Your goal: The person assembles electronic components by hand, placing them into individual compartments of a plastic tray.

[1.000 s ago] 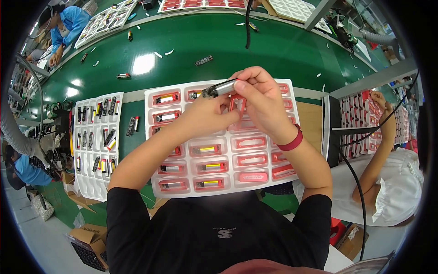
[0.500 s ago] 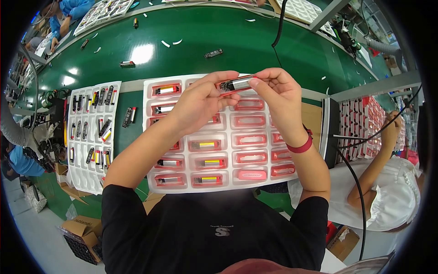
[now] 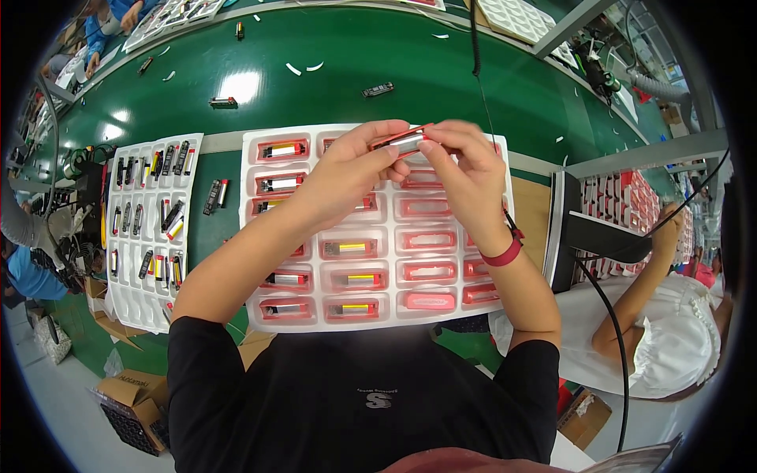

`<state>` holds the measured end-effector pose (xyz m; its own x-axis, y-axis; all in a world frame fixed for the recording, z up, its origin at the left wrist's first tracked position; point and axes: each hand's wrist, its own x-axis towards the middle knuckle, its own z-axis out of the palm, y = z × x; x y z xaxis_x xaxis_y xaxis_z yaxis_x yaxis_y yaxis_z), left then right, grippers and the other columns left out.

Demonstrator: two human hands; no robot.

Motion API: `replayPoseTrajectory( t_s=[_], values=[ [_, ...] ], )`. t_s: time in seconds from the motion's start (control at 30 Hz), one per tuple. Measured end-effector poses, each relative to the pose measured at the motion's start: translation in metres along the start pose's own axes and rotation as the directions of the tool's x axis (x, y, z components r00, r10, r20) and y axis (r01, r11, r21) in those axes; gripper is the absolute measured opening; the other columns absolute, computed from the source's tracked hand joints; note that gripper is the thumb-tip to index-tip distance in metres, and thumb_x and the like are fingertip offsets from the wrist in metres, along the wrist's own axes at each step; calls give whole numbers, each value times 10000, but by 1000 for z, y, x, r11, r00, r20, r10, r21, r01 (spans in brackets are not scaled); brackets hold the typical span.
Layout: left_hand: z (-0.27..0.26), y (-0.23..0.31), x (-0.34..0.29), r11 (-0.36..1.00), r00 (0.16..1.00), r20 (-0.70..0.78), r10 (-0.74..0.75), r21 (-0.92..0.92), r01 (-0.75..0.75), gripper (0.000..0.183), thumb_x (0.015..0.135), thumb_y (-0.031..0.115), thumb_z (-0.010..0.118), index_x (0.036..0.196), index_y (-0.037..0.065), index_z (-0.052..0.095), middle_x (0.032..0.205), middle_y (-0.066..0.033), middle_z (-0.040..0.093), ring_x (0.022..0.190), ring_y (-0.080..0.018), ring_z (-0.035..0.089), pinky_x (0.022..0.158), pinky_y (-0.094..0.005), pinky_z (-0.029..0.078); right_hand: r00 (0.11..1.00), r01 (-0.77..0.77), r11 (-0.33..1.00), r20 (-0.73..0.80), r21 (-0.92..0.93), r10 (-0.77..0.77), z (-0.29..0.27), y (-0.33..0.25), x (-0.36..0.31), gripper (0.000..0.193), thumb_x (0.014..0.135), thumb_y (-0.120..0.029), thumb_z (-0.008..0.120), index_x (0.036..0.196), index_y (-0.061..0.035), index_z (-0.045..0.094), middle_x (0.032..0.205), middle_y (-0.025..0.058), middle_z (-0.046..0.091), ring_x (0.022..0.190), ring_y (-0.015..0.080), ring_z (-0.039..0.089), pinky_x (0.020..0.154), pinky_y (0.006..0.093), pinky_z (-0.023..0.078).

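Hands (image 3: 347,171) — two — hold one red case (image 3: 408,132)

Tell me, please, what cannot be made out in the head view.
Head view: parts of the held red-and-silver piece, covered by the left hand and right hand.
Head view: some compartments of the white tray, partly or wholly behind the left forearm.
Head view: co-worker in blue at upper left, partly cut off by the picture's edge.

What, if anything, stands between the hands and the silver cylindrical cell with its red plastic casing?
Nothing visible: the left hand and right hand hold the silver cylindrical cell and red plastic casing together, over the white plastic compartment tray. Their grip hides parts of both pieces.
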<state>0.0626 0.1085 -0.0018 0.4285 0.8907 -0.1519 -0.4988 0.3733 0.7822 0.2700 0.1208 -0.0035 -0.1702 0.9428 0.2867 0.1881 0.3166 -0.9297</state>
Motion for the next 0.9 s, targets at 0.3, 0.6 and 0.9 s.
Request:
replayPoseTrajectory(
  t_s=[0.3, 0.6, 0.9],
  values=[
    [-6, -2, -2, 566, 935, 80, 347, 777, -276, 356, 1038, 64, 545, 1390, 12, 553, 1150, -108, 682, 940, -179, 654, 864, -335, 546, 991, -76, 991, 117, 108, 63, -15, -2, 4, 313, 929, 55, 691, 1240, 22, 689, 1199, 136, 678, 998, 206, 706, 873, 310, 583],
    [-6, 2, 14, 102, 836, 365, 410, 892, -440, 322, 980, 75, 603, 1293, 6, 630, 1086, -191, 679, 976, -329, 681, 835, -419, 545, 902, 427, 789, 146, -442, -406, -23, -3, 2, 218, 887, 8, 686, 1103, 13, 719, 1101, 159, 681, 891, 275, 707, 774, 380, 577],
    [-6, -14, 55, -111, 710, 423, 564, 890, -442, 253, 928, 186, 677, 1115, 25, 733, 1062, -136, 668, 973, -323, 636, 898, -439, 520, 965, -12, 922, 238, -388, 112, -53, 48, 40, 134, 912, -77, 731, 1032, -23, 756, 941, 61, 701, 801, 126, 633, 725, 270, 507]
  ],
)
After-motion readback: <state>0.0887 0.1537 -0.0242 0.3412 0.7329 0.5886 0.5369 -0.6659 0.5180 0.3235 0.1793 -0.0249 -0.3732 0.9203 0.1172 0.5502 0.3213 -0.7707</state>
